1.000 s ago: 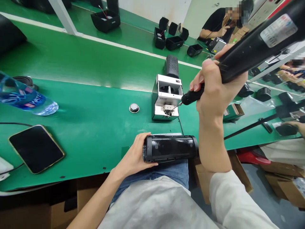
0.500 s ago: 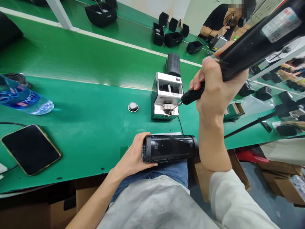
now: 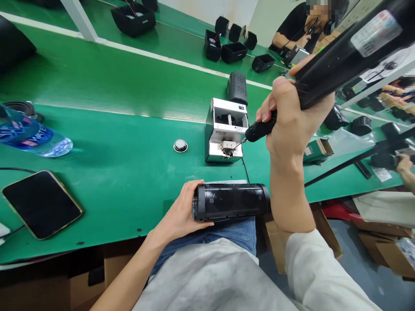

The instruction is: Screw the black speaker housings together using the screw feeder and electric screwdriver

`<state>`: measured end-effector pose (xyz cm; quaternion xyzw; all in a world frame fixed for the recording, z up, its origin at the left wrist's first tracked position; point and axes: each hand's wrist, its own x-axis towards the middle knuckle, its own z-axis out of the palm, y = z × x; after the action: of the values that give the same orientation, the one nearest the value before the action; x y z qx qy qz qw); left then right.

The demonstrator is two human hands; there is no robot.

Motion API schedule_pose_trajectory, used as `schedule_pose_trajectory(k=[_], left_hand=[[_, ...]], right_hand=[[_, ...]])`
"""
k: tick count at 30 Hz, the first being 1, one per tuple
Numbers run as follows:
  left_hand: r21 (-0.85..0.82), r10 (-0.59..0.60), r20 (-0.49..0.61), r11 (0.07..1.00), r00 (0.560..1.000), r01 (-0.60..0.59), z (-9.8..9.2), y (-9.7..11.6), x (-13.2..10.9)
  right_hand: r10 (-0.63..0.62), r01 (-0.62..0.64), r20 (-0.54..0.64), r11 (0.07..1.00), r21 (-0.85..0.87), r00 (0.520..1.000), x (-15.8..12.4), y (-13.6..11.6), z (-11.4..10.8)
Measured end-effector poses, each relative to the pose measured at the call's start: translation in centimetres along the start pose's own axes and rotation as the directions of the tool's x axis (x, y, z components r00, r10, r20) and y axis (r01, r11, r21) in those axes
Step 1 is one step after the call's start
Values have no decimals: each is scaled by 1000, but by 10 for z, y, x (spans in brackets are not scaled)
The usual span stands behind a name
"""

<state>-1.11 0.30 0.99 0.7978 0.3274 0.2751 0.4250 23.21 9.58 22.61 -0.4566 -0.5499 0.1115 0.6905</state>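
My right hand [image 3: 288,108] is wrapped round a black electric screwdriver [image 3: 337,60], tilted down to the left. Its bit reaches the front outlet of a silver screw feeder [image 3: 227,129]; whether a screw is on the tip is too small to tell. My left hand [image 3: 186,205] grips the left end of a black cylindrical speaker [image 3: 233,201], which lies sideways at the table's front edge above my lap. A small round speaker driver [image 3: 180,146] with a silver rim lies on the green table left of the feeder.
A water bottle [image 3: 35,136] and a phone [image 3: 43,204] lie on the left. Behind the feeder stands a black perforated casing [image 3: 237,87]. Several black housings [image 3: 233,52] sit beyond the white strip. A co-worker [image 3: 292,30] sits at the far right; a small green box [image 3: 317,151] is nearer.
Very little differs. The screwdriver and my right hand have shifted slightly left, with the bit still at the feeder's outlet. At the far right another person's hand has moved.
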Motion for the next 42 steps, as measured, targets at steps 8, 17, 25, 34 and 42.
schedule_pose_trajectory(k=[8, 17, 25, 34, 42], left_hand=[[-4, 13, -3, 1000, 1000, -13, 1, -1, 0], [11, 11, -5, 1000, 1000, -11, 1, -1, 0], [-3, 47, -7, 999, 999, -47, 1, 0, 2], [8, 50, -21, 999, 999, -50, 2, -1, 1], [-12, 49, -23, 999, 999, -49, 2, -4, 1]], right_hand=[[-81, 59, 245, 993, 98, 966, 6, 11, -3], [54, -59, 134, 998, 35, 990, -2, 32, 15], [-14, 16, -20, 997, 78, 1000, -14, 20, -4], [-198, 204, -73, 975, 86, 977, -11, 60, 15], [-300, 317, -126, 939, 137, 945, -9, 36, 3]])
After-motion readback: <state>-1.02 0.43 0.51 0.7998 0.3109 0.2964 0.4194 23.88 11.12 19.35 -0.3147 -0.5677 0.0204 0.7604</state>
